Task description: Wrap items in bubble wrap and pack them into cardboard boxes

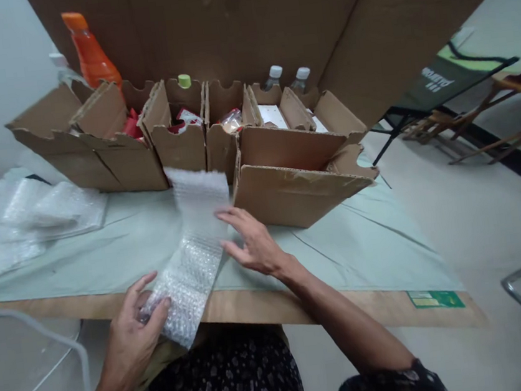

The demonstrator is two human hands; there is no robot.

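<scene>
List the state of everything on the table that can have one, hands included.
Bubble wrap strip: unrolled flat, near end past the table edge.
Left hand: fingers closed on the strip's near end.
Right hand: open, fingers spread, touching the strip's side.
Front box: open, flaps up.
Rear boxes: open, goods inside.
Orange bottle: upright, capped.
Spare bubble wrap: loose pile, far left.

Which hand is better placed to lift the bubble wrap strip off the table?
Probably left: the left hand pinches the near end of the bubble wrap strip at the table edge; the right hand lies open and flat against its side.
</scene>
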